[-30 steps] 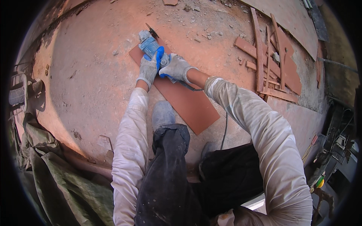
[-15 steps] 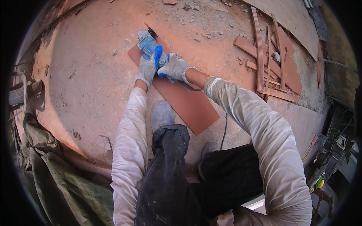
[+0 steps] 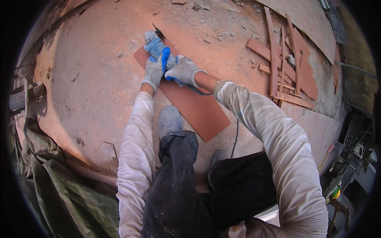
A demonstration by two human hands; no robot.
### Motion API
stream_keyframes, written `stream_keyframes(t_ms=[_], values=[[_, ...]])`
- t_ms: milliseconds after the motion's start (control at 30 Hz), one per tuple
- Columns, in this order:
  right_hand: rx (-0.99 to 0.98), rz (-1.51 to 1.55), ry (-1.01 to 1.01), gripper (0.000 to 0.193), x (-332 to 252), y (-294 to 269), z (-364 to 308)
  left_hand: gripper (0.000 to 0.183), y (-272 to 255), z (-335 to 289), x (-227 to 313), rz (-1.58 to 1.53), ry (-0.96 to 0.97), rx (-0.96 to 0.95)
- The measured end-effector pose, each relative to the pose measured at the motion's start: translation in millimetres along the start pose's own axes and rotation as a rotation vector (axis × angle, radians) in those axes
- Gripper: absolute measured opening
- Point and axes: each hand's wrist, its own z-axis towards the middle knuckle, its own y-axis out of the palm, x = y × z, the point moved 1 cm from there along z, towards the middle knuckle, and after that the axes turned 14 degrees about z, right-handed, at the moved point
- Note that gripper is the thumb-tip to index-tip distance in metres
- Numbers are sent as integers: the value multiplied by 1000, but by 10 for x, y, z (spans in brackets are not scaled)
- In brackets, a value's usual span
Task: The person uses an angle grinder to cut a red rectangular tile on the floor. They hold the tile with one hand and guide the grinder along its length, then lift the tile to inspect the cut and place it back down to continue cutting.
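Both my hands, in grey gloves with blue palms, grip a dusty blue angle grinder [image 3: 156, 47]. My left hand [image 3: 154, 70] is closed round its body from the left. From the right, my right hand [image 3: 183, 71] wraps the rear end, where a dark cord [image 3: 198, 92] comes out. The thin disc [image 3: 158, 31] stands on edge at the tool's far end, by the far end of a reddish-brown tile [image 3: 198, 109]. That long tile lies flat and slanted on the ground under the grinder. Whether the disc touches it I cannot tell.
My grey shoe [image 3: 170, 120] stands beside the tile's left edge. Cut tile strips and broken pieces [image 3: 291, 65] are heaped at the right. Rubble [image 3: 224, 35] lies scattered beyond the tile. A green tarp [image 3: 71, 182] bunches at the lower left; clutter [image 3: 353, 158] fills the right edge.
Almost nothing differs. The hands, grinder and tile appear a few pixels further left, while the grip stays the same.
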Motion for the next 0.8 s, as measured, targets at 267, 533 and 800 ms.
stream_keyframes(t_ms=[267, 533, 800], values=[[28, -4, -13, 72, -50, -18, -43, 79, 8, 4, -12, -57, -28, -18], [60, -20, -7, 71, -19, 3, 2, 88, -34, 26, -9, 54, -9, -10], [22, -8, 14, 62, -23, -12, 43, 96, 10, 116, -78, 7, -41, -22]])
